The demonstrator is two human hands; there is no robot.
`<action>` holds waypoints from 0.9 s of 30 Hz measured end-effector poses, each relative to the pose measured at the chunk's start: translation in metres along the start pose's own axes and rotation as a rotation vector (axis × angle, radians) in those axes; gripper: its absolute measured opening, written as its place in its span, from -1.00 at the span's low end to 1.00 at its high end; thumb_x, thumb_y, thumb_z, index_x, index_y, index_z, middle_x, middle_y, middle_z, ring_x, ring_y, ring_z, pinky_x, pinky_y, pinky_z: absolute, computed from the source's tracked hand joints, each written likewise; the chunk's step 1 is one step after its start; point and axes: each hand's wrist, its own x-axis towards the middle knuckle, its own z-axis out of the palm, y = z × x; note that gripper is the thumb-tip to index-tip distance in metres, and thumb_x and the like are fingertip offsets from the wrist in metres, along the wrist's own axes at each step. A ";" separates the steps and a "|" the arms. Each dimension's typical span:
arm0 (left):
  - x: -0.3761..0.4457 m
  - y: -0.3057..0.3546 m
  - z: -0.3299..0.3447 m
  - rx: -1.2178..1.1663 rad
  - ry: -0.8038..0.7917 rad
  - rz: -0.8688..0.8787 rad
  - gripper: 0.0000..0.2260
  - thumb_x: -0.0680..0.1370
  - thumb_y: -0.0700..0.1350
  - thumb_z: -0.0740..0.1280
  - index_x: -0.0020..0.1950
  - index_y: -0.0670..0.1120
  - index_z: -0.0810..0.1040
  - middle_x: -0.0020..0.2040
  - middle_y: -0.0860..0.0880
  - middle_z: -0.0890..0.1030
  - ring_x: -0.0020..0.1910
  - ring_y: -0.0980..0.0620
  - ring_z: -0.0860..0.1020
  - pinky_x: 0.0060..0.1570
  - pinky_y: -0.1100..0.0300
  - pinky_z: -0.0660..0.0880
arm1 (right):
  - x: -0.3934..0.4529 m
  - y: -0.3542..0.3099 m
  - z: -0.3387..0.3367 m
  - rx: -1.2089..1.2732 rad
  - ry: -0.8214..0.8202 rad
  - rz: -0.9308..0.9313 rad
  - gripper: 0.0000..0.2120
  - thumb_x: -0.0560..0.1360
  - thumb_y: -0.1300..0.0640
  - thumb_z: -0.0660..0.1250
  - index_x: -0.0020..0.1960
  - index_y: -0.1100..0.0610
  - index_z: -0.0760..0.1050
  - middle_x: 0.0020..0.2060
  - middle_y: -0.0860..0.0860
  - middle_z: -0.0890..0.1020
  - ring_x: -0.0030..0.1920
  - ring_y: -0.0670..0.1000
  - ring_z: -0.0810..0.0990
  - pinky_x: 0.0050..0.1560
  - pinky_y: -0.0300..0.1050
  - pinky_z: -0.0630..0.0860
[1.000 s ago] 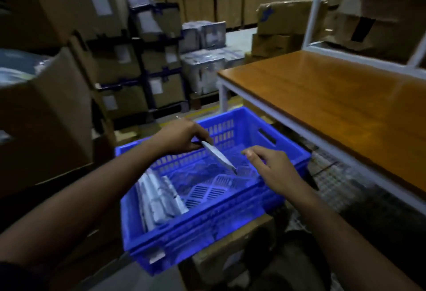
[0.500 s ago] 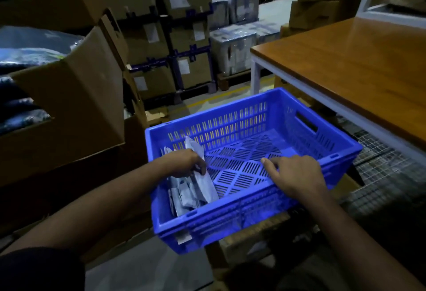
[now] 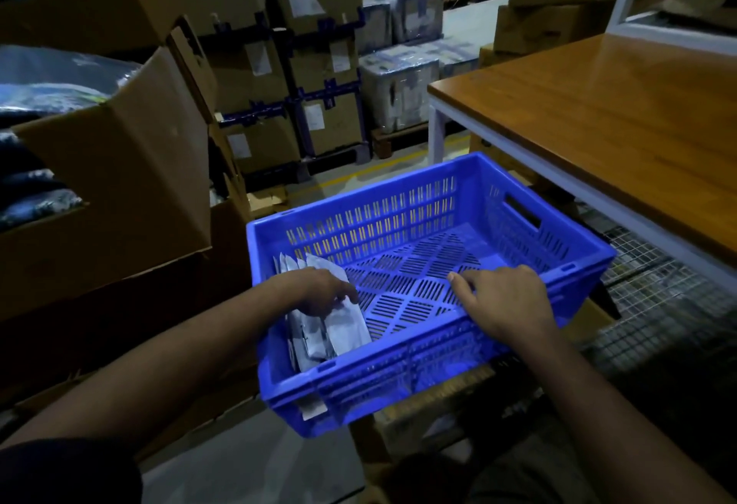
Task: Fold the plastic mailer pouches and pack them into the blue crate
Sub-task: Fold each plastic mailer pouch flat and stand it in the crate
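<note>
The blue crate [image 3: 399,220] sits low in front of me on a cardboard box. Several folded pale mailer pouches [image 3: 343,330] stand on edge in a row against its left wall. My left hand [image 3: 319,292] lies on top of that row, fingers bent over the rightmost pouch and pressing it against the others. My right hand [image 3: 502,300] rests on the crate's near rim, fingers stretched flat over the slotted floor, holding nothing. Most of the crate floor is bare.
An open cardboard box [image 3: 119,168] with dark plastic-wrapped goods stands at the left. A wooden table [image 3: 598,112] with a white frame stands at the right, over a wire mesh shelf [image 3: 658,304]. Stacked cartons and wrapped pallets [image 3: 399,84] fill the background.
A second ago my left hand held a folded pouch above the crate's middle; it has since set it into the row at the left wall. The right hand moved to the near rim.
</note>
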 end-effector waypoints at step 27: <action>-0.014 0.455 -0.277 -0.189 0.847 0.952 -0.51 0.56 -0.07 0.37 0.50 0.04 0.40 0.43 -0.06 0.50 0.39 -0.10 0.45 0.30 0.05 0.42 | -0.267 0.267 -0.183 -0.229 0.340 0.684 -0.56 0.55 -0.07 0.23 0.39 0.05 0.48 0.35 0.04 0.55 0.32 0.13 0.49 0.23 0.10 0.44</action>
